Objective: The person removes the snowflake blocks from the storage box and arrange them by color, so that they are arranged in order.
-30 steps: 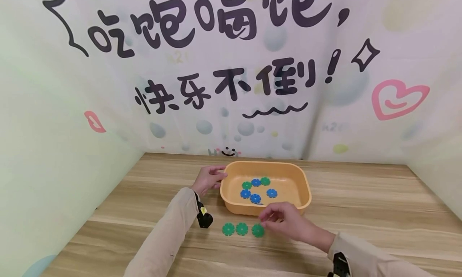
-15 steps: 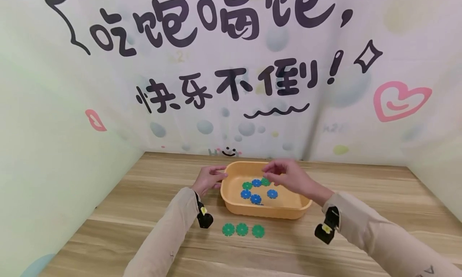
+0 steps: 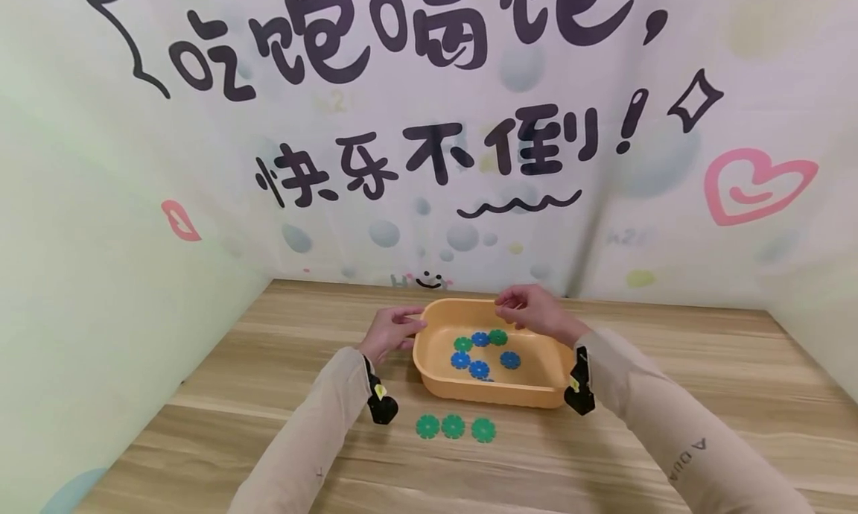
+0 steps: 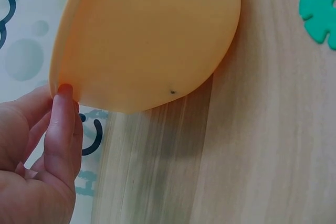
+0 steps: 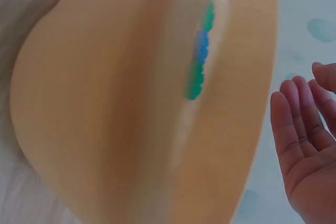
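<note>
An orange plastic tray (image 3: 492, 395) stands on the wooden table and holds several flower-shaped discs, blue (image 3: 479, 369) and green (image 3: 497, 337). My left hand (image 3: 394, 329) lies beside the tray's left end, its straight fingers (image 4: 62, 129) touching the rim of the tray (image 4: 152, 35). My right hand (image 3: 531, 311) hovers over the tray's far rim. The right wrist view shows that hand (image 5: 304, 145) with fingers (image 5: 286, 124) relaxed and nothing in it, next to the tray (image 5: 105, 103). Three green discs (image 3: 453, 426) lie in a row on the table before the tray.
The table (image 3: 670, 380) is boxed in by printed backdrop walls (image 3: 429, 141) at the back and both sides. Bare wood stretches to the right of the tray and along the front edge. A green disc (image 4: 320, 6) shows at the left wrist view's top right.
My right hand left the row of green discs in front of the tray and rose over the tray to its far rim. The left hand and the discs stayed put.
</note>
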Available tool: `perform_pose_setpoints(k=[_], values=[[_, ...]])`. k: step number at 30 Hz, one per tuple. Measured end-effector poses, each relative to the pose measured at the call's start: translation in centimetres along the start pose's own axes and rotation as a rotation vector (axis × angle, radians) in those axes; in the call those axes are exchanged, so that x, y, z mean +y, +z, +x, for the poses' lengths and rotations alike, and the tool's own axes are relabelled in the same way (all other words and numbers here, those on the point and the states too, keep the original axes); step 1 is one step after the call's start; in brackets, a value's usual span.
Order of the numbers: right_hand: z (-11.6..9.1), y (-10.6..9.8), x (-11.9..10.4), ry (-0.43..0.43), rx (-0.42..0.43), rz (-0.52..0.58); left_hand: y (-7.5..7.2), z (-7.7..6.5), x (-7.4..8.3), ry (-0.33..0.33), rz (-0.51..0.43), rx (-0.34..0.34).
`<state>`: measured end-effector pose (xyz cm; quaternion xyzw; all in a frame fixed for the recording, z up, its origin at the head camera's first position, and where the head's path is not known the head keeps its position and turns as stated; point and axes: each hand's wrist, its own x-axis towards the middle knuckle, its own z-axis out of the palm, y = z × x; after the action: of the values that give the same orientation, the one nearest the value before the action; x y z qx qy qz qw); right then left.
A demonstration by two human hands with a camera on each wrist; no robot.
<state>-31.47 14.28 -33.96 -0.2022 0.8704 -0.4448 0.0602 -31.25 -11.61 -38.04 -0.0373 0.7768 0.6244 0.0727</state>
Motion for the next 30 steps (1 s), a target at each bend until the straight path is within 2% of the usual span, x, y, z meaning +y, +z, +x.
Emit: perform_pose_setpoints(k=[5, 8, 16, 23, 30], values=[[0.6, 1.0, 1.6, 0.081, -0.076, -0.042, 0.0, -0.1, 0.1, -0.004, -0.004, -0.007], [0.7, 1.6, 2.1, 0.125, -0.084, -0.061, -0.1, 0.0, 0.1, 0.007, 0.001, -0.008], [0.5, 2.8, 3.2, 0.035, -0.055, -0.149, -0.1, 0.1, 0.0, 0.013, 0.008, -0.008], [0.2, 3.3, 3.4, 0.048, -0.119, -0.171, 0.1, 0.0, -0.2, 0.005, 0.011, -0.01], [0.5, 3.4, 3.3, -0.009, -0.13, -0.166, 0.0, 0.1, 0.0, 0.007, 0.013, -0.003]])
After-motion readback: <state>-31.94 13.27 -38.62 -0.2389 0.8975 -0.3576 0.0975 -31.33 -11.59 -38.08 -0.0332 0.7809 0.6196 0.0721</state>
